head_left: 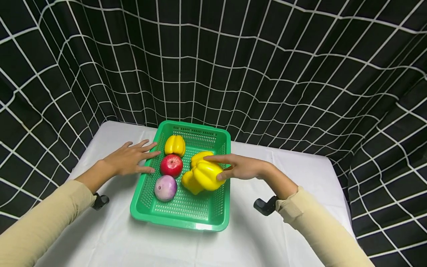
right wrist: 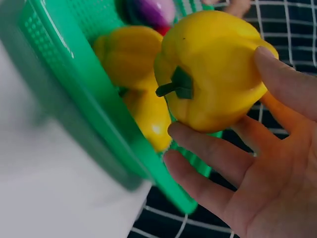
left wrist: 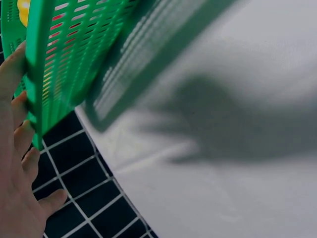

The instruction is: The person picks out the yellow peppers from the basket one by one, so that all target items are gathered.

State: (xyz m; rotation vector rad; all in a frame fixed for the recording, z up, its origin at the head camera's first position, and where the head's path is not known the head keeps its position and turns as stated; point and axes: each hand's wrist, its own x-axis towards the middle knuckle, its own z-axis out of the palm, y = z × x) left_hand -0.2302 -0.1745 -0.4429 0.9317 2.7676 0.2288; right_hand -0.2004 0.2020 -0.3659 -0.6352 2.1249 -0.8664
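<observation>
My right hand [head_left: 241, 167] holds a yellow bell pepper [head_left: 208, 175] between thumb and fingers, over the right side of a green plastic basket [head_left: 180, 223]. In the right wrist view the held pepper [right wrist: 210, 69] shows its dark green stem. Two more yellow peppers lie below it, one [head_left: 192, 183] partly covered by it and another [head_left: 201, 156] behind. Along the basket's left side are a yellow pepper [head_left: 175, 145], a red round fruit [head_left: 171, 165] and a purple-white round vegetable [head_left: 165, 188]. My left hand [head_left: 131, 157] has its fingers spread and touches the basket's left rim.
A white cloth covers the table [head_left: 267, 237] under the basket. Black curtains [head_left: 213, 66] with a white grid stand behind and at both sides. A black wrist mount [head_left: 265, 206] sticks out from the right sleeve, with another [head_left: 101, 201] at the left.
</observation>
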